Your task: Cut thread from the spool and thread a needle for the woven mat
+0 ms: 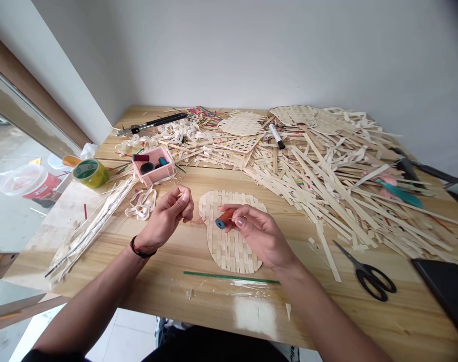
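My right hand [257, 232] is closed on a small spool of orange thread [224, 219] with a blue end, held just above a heart-shaped woven mat [229, 246] of pale strips on the wooden table [168, 281]. My left hand [167, 217] pinches the thin orange thread [194, 221] that runs from the spool, thumb and forefinger pressed together. A black band is on my left wrist. A thin green stick [231, 276] lies on the table in front of the mat.
A large heap of pale strips [327, 171] covers the far and right side. Black scissors [368, 274] lie right. A pink tray [153, 165] of spools, green tape roll [90, 172], marker [277, 136], pliers [149, 123] and a dark tablet [448, 289] are around.
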A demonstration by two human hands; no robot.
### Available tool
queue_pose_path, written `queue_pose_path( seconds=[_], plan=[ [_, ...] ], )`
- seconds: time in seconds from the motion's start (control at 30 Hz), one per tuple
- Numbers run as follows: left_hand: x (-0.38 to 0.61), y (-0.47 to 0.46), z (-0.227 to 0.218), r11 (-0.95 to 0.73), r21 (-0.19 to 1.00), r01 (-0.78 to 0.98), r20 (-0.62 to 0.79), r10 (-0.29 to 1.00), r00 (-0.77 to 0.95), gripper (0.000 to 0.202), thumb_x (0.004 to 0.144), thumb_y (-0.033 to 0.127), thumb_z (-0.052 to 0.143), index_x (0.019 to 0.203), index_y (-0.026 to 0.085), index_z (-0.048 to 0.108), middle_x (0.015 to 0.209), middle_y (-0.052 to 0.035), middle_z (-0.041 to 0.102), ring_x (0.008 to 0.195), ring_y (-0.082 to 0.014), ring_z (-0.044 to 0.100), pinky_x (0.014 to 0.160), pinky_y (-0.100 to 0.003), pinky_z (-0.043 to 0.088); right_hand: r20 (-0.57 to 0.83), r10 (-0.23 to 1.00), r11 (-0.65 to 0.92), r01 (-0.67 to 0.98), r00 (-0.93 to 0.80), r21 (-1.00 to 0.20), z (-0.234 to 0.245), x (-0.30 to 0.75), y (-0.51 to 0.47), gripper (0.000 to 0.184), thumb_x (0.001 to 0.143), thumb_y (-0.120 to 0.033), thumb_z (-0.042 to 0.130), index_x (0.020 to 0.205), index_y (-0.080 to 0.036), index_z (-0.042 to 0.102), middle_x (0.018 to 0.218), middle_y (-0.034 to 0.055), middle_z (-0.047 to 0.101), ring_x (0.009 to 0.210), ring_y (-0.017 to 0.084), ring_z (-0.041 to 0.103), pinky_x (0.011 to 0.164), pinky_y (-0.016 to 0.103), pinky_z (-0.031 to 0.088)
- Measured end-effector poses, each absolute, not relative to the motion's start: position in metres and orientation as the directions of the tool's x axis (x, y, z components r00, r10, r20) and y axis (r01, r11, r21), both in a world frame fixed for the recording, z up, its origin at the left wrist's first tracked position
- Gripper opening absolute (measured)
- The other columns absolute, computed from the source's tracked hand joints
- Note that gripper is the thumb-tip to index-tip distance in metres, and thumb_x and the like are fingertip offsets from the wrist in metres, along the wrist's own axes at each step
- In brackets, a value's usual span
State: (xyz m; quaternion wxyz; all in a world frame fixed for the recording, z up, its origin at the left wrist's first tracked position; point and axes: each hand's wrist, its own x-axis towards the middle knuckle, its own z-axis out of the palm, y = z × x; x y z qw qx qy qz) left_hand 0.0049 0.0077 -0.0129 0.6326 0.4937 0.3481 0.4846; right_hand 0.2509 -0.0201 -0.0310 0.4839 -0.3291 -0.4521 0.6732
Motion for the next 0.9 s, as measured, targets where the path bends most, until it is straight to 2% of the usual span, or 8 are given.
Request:
queue_pose_path(
  seconds=[0.1,0.2,0.3,0.4,0.47,0.53,0.73,0.9],
  plan=[
    [0.003,0.007,-0.010,-0.057,0.998,0.017,0.049,0.948,0.315,0.041,0.105,0.058,0.067,0.091,0.021,0.057,0.073,0.0042,0.047,0.064,-0.0125,0.040,0.061,-0.027,0.036,-0.040,0.951,-0.157,-0.368,-0.308,-0.917,-0.029,0.255,-0.018,0.032,0.090,-0.050,0.087,0.084,-0.024,0.070,0.129,0.0104,0.078,0.103,0.026,0.076,0.088,0.043,0.062],
    [0.004,0.004,-0.010,-0.166,0.948,0.273,0.026,0.892,0.452,0.039,0.106,0.056,0.065,0.117,0.019,0.070,0.073,0.0043,0.051,0.064,-0.0135,0.043,0.061,-0.028,0.035,-0.048,0.948,-0.178,-0.401,-0.314,-0.899,-0.028,0.257,-0.018,0.033,0.088,-0.051,0.088,0.083,-0.025,0.067,0.128,0.0089,0.079,0.097,0.024,0.074,0.085,0.042,0.063],
    [0.008,0.001,-0.016,-0.250,0.894,0.372,0.002,0.832,0.555,0.050,0.103,0.053,0.070,0.138,0.018,0.072,0.071,0.0050,0.054,0.060,-0.0127,0.041,0.060,-0.027,0.033,-0.047,0.939,-0.199,-0.430,-0.340,-0.881,-0.028,0.256,-0.018,0.033,0.088,-0.051,0.088,0.083,-0.026,0.066,0.125,0.0073,0.078,0.095,0.022,0.073,0.084,0.040,0.064],
    [0.014,-0.002,-0.022,-0.289,0.890,0.353,0.011,0.787,0.617,0.036,0.106,0.049,0.067,0.117,0.018,0.080,0.076,0.0001,0.065,0.063,-0.0128,0.046,0.062,-0.027,0.036,-0.068,0.930,-0.223,-0.411,-0.360,-0.884,-0.029,0.255,-0.019,0.039,0.086,-0.055,0.089,0.082,-0.026,0.064,0.124,0.0067,0.078,0.089,0.022,0.072,0.089,0.045,0.065],
    [0.016,-0.002,-0.022,-0.298,0.897,0.327,0.024,0.771,0.637,0.035,0.109,0.046,0.061,0.097,0.017,0.079,0.074,-0.0011,0.066,0.064,-0.0135,0.049,0.063,-0.028,0.038,-0.083,0.933,-0.231,-0.405,-0.351,-0.884,-0.030,0.256,-0.018,0.042,0.084,-0.058,0.090,0.082,-0.026,0.063,0.124,0.0061,0.078,0.086,0.021,0.072,0.091,0.047,0.066],
    [0.014,-0.001,-0.018,-0.289,0.903,0.318,0.029,0.779,0.627,0.039,0.110,0.044,0.057,0.088,0.017,0.074,0.072,-0.0007,0.064,0.064,-0.0136,0.048,0.063,-0.028,0.039,-0.099,0.944,-0.231,-0.417,-0.314,-0.879,-0.031,0.259,-0.016,0.043,0.081,-0.060,0.092,0.084,-0.027,0.064,0.124,0.0052,0.078,0.085,0.021,0.071,0.091,0.047,0.067],
    [0.002,0.007,-0.004,-0.260,0.912,0.319,0.029,0.814,0.580,0.040,0.110,0.044,0.055,0.083,0.018,0.069,0.075,-0.0019,0.063,0.067,-0.0153,0.052,0.065,-0.029,0.041,-0.108,0.981,-0.172,-0.475,-0.159,-0.863,-0.028,0.271,-0.007,0.041,0.076,-0.056,0.097,0.081,-0.029,0.067,0.114,0.0022,0.077,0.082,0.018,0.066,0.087,0.040,0.067],
    [-0.003,0.012,-0.007,-0.266,0.917,0.298,0.093,0.867,0.489,0.034,0.106,0.041,0.061,0.083,0.019,0.071,0.081,-0.0033,0.067,0.075,-0.0171,0.058,0.072,-0.030,0.045,-0.017,0.992,-0.058,-0.338,-0.124,-0.939,-0.024,0.287,0.001,0.034,0.080,-0.054,0.094,0.082,-0.028,0.072,0.119,0.0059,0.078,0.092,0.023,0.071,0.085,0.043,0.066]
  ],
)
